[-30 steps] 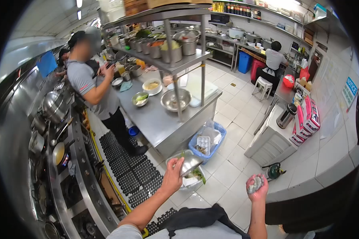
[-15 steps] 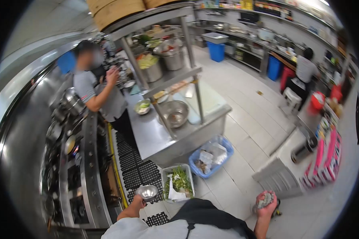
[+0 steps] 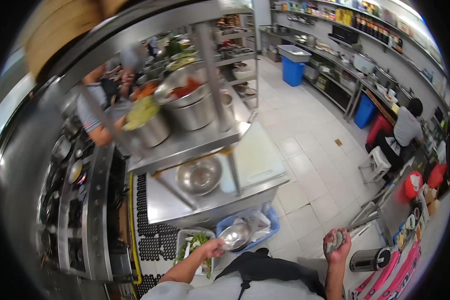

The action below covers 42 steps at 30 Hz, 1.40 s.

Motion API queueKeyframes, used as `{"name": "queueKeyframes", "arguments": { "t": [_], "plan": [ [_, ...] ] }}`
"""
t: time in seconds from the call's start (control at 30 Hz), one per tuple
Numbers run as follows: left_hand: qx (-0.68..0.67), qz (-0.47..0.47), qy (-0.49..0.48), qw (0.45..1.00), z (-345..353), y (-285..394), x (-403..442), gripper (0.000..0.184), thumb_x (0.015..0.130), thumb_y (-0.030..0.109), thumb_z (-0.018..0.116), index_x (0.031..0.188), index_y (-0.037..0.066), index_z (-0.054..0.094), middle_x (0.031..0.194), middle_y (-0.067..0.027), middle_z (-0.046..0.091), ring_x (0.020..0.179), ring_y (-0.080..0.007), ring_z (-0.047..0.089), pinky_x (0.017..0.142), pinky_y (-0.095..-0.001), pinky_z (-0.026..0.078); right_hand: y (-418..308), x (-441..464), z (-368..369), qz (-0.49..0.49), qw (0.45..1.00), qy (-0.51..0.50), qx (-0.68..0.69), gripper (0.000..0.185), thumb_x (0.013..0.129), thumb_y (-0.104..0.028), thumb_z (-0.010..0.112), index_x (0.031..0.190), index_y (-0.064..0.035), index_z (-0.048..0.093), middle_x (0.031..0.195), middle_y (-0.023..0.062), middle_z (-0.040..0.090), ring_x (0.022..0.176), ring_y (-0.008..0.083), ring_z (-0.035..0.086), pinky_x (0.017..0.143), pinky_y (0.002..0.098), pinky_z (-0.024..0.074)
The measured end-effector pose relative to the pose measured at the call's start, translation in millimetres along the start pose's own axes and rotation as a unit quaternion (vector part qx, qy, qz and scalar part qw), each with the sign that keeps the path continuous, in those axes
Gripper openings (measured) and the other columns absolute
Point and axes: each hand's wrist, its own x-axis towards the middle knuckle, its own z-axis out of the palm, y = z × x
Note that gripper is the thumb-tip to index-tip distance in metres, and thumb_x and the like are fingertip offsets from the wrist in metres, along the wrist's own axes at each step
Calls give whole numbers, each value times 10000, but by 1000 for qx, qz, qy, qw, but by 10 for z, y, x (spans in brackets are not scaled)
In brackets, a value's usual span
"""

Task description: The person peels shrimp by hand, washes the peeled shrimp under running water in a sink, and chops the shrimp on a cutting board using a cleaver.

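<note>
My left hand (image 3: pixel 211 248) grips the rim of a small shiny metal bowl (image 3: pixel 235 235), tilted with its inside toward me. The bowl is held above the blue lined bin (image 3: pixel 271 228), and little inside it can be made out. Out to the right, my right hand (image 3: pixel 340 254) is raised with its fingers curled around a handful of grey, lumpy pieces (image 3: pixel 334 242) that look like raw shrimp. Beneath my left hand stands a pale bin of green trimmings (image 3: pixel 199 242).
Ahead is a steel counter (image 3: pixel 160 205) with a large metal bowl (image 3: pixel 199 176), a white cutting board (image 3: pixel 257 155) and a shelf of pots. Stoves (image 3: pixel 80 200) line the left. One person (image 3: pixel 92 107) stands beyond the shelf; another (image 3: pixel 407 127) sits far right.
My left hand has carried the metal bowl rightward, from beside the trimmings bin to above the blue bin. The counter and shelf now appear closer. My right hand still holds the grey handful.
</note>
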Motion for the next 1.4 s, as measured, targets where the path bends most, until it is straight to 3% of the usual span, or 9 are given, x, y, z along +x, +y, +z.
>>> {"name": "queueKeyframes", "arguments": {
  "t": [0.3, 0.63, 0.83, 0.9, 1.03, 1.13, 1.2, 1.27, 1.4],
  "plan": [
    [-69, 83, -175, 979, 2947, 1988, 690, 282, 957, 229, 663, 1172, 47, 674, 1055, -79, 750, 896, -235, 728, 763, -365, 586, -1077, 1632, 723, 13, 1000, 6, 14, 168, 974, -292, 688, 955, -135, 744, 1071, 67, 718, 1005, 261, 674, 775, 378, 589],
    [-219, 197, -27, 955, 3605, 3313, 294, 142, 906, 166, 694, 971, 41, 712, 939, -92, 733, 823, -257, 737, 812, -443, 628, -1003, 4412, 1103, 297, 931, 69, -198, 181, 937, -259, 676, 931, -79, 689, 925, 142, 711, 846, 315, 685, 709, 445, 597],
    [-312, 384, 205, 844, 3428, 3217, -287, 154, 875, 188, 726, 806, 77, 645, 786, -61, 641, 679, -216, 655, 600, -367, 553, 296, 5006, 2516, 476, 771, -32, -422, 145, 1001, -195, 648, 991, -66, 712, 930, 130, 719, 830, 268, 709, 741, 464, 618],
    [-359, 413, 248, 799, 3318, 2972, -345, 129, 849, 172, 716, 854, 49, 675, 830, -88, 679, 713, -247, 679, 649, -384, 578, 868, 4993, 2855, 436, 718, -219, -497, 161, 984, -213, 685, 1024, -62, 723, 967, 103, 727, 869, 246, 726, 751, 436, 612],
    [-372, 507, 278, 726, 3336, 2583, -54, 411, 902, 287, 692, 1203, 7, 689, 1099, -182, 749, 942, -334, 768, 773, -499, 664, 1648, 4936, 3167, 73, 375, -605, -699, 256, 944, -245, 721, 1143, -85, 744, 1218, 158, 722, 1056, 317, 719, 897, 489, 571],
    [-455, 528, 209, 686, 3352, 2540, 245, 472, 908, 229, 640, 1306, -26, 642, 1206, -225, 723, 991, -386, 756, 847, -504, 651, 2097, 5277, 2807, 21, 102, -714, -693, 473, 956, -355, 727, 1363, -118, 686, 1503, 215, 580, 1344, 399, 586, 1078, 543, 482],
    [-495, 532, 238, 644, 3709, 3151, 247, 469, 879, 185, 623, 1299, -23, 646, 1205, -214, 727, 1018, -389, 746, 888, -501, 635, 2171, 5554, 2592, -32, 30, -758, -651, 592, 968, -414, 712, 1481, -141, 601, 1606, 227, 464, 1468, 426, 449, 1159, 562, 405],
    [-513, 514, 296, 621, 3507, 3214, 440, 455, 835, 135, 611, 1261, -14, 666, 1180, -178, 742, 1050, -356, 730, 927, -486, 613, 2255, 5674, 2742, -18, -26, -774, -633, 723, 984, -482, 682, 1601, -161, 487, 1662, 250, 386, 1557, 466, 332, 1249, 594, 289],
    [-528, 511, 283, 617, 3410, 4223, 357, 147, 858, 102, 669, 963, 4, 697, 1066, -147, 728, 1004, -309, 718, 928, -462, 599, 2422, 6216, 3421, 91, 121, -770, -620, 685, 1025, -531, 616, 1566, -123, 520, 1599, 248, 477, 1462, 453, 462, 1182, 574, 393]
  ]
}}
